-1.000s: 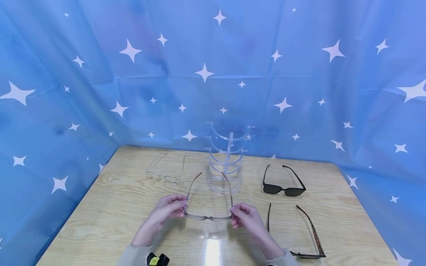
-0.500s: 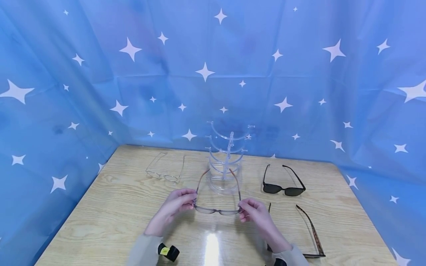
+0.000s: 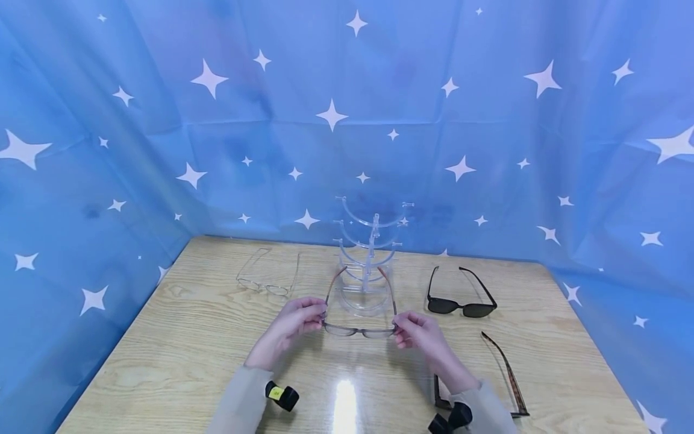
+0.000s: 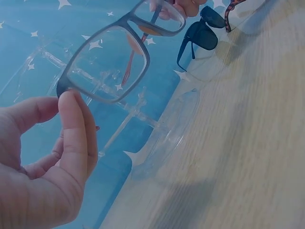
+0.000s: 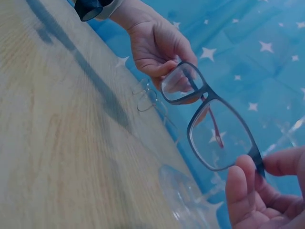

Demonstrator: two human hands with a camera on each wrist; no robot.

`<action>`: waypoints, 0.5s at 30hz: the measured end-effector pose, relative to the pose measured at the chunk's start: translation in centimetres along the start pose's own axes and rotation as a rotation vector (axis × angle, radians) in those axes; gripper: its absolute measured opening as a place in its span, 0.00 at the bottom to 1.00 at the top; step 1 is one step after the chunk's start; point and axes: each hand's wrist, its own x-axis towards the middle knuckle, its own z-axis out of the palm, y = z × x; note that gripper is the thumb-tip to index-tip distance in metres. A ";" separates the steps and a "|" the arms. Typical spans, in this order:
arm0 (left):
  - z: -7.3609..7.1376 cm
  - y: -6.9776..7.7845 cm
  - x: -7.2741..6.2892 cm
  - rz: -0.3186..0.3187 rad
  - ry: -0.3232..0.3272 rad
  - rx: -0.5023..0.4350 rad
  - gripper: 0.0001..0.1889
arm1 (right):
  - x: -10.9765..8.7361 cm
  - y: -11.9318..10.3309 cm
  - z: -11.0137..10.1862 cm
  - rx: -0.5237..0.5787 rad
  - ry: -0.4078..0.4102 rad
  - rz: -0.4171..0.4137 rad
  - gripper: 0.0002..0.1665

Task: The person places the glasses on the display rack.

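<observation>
Grey-framed eyeglasses (image 3: pixel 355 331) with brownish temple tips are held up above the table, arms unfolded and pointing away from me. My left hand (image 3: pixel 297 321) pinches the frame's left hinge corner between thumb and fingers. At the opposite corner, my right hand (image 3: pixel 420 333) pinches the frame the same way. Just beyond the glasses stands a clear tiered display stand (image 3: pixel 371 259) with curved bars; the temple tips overlap its lower tiers in the head view. Both lenses (image 4: pixel 108 64) show clearly in the left wrist view.
Thin wire-rimmed glasses (image 3: pixel 264 287) lie at the back left. Black sunglasses (image 3: pixel 461 307) rest on the right side of the wooden table (image 3: pixel 179 361). Nearer, tortoiseshell-armed glasses (image 3: pixel 512 380) are partly covered by my right forearm. A blue star-patterned curtain (image 3: pixel 260 120) hangs behind.
Both hands have carried the grey-framed eyeglasses forward and a little to the right, closer to the stand. My right forearm now covers more of the tortoiseshell-armed pair.
</observation>
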 end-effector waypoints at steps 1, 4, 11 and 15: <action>0.0 0.1 0.2 -0.002 0.004 0.003 0.17 | 0.2 -0.1 -0.1 -0.007 -0.001 0.002 0.09; 0.2 0.3 0.9 -0.007 0.012 0.009 0.19 | 0.9 -0.5 -0.5 -0.018 -0.003 0.008 0.10; 0.5 0.9 2.5 -0.012 0.042 -0.028 0.20 | 2.6 -1.3 -1.2 0.002 -0.019 0.033 0.10; 0.6 1.1 3.3 -0.015 0.066 -0.043 0.20 | 3.4 -1.7 -1.4 0.011 -0.020 0.047 0.10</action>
